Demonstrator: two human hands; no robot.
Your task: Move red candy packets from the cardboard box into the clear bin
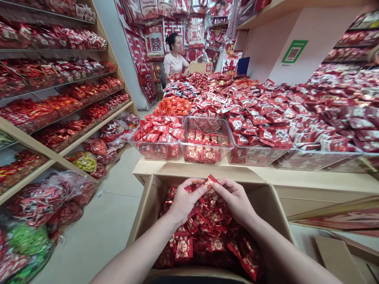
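An open cardboard box stands in front of me, filled with small red sweet packets. Above it, my left hand and my right hand both pinch red packets held together between the fingertips. Just beyond the box, a clear plastic tub on the counter is partly filled with the same kind of red packets.
More clear tubs of red packets line the wooden counter, heaped with sweets behind. Shelves with red bags run along the left, with bagged goods on the floor. A person in a white top sits at the far end. Flat cardboard lies lower right.
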